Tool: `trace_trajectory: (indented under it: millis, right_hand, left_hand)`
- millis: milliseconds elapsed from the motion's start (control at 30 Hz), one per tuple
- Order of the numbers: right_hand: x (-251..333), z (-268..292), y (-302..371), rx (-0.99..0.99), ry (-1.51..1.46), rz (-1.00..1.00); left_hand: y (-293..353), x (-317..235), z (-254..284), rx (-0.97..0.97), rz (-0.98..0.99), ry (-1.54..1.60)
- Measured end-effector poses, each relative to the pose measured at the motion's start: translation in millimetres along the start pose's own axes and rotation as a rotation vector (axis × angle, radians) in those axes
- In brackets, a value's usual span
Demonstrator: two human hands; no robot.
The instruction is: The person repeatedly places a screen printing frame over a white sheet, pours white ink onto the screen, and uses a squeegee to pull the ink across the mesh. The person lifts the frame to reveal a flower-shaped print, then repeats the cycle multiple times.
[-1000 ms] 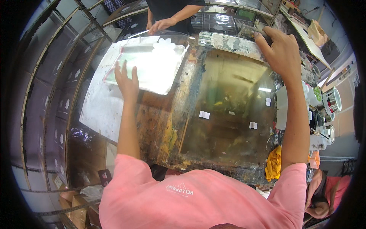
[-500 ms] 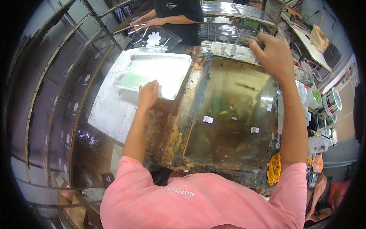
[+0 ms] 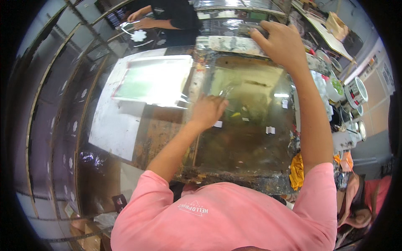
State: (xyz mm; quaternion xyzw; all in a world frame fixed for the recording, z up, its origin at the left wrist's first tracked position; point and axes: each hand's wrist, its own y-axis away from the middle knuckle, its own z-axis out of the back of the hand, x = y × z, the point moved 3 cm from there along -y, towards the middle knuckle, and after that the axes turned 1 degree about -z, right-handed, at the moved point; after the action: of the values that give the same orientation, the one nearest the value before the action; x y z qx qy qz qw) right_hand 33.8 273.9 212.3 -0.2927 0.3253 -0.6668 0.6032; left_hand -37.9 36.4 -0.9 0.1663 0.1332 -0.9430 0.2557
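My left hand (image 3: pixel 209 111) is over the left edge of a dark glassy panel (image 3: pixel 247 154), palm down and blurred by motion. Its fingers bend forward beside a small white tab (image 3: pixel 217 124); a faint clear glint shows at the fingertips, too smeared to name. At the panel's far side my right hand (image 3: pixel 282 42) curls over the paint-stained pale bar (image 3: pixel 230 46), thumb toward the left. What its fingers close on is hidden. Left of the panel, a white-framed screen (image 3: pixel 155 79) with a pale green area lies on a white sheet (image 3: pixel 111 125).
Across the table a person in a dark shirt (image 3: pixel 176 16) handles a clear sheet with a white flower shape (image 3: pixel 138 35). Racks (image 3: pixel 63 104) line the left. Cans (image 3: pixel 356 90) and an orange cloth (image 3: pixel 296 171) sit at the right. Another white tab (image 3: pixel 270 130) lies on the panel.
My left hand has left the white-framed screen and moved right to the panel. My right hand stays at the far bar. The other person's flower sheet has shifted down and away from the screen.
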Motion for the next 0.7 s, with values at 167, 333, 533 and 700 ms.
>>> trace_trajectory:
  millis: [167,333,533,700]
  right_hand:
    - [3,7,-12,0.181,-0.031,-0.020]
    - [7,8,-10,0.123,-0.019,-0.027]
    - [4,14,-14,0.150,-0.011,-0.050]
    - [1,7,-21,0.219,0.027,-0.078]
  left_hand:
    - [-5,-60,-97,0.103,-0.236,-0.101]
    - [-19,-97,-129,0.128,-0.304,-0.072]
    - [-19,-110,-133,0.104,-0.350,-0.082]
    - [-17,-115,-124,0.045,-0.388,-0.053]
